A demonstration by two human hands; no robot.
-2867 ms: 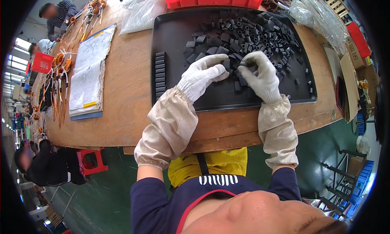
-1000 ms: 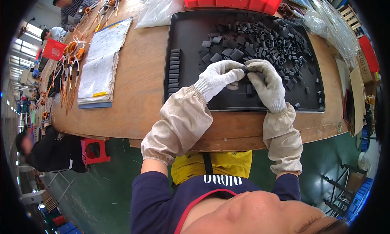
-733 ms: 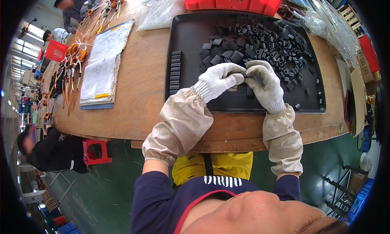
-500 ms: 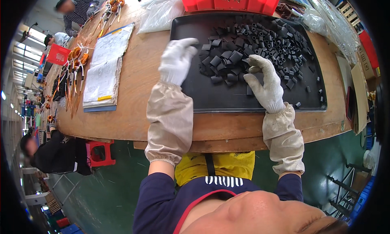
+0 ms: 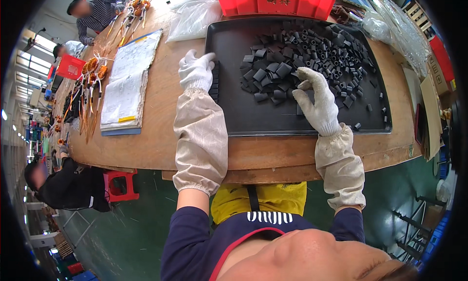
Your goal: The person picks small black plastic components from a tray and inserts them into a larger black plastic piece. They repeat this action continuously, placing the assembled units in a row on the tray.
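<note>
Tubes [image 5: 336, 57] in tray [image 5: 243, 117], bin [image 5: 278, 3] behind, papers [image 5: 123, 93] left, seemingly on clipboard [image 5: 121, 132]

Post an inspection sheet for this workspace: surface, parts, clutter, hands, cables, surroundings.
Surface: wooden table, black tray on it.
Parts: loose black pieces heaped in tray; row of black pieces along its left side, partly hidden.
Clutter: papers, plastic bag, red bin.
Left hand: gloved, at tray's left edge; grip unclear.
Right hand: gloved, thumb and fingers apart, near heap.
Cables: wires on coils, left of papers.
Surroundings: co-worker by red stool; green floor.
</note>
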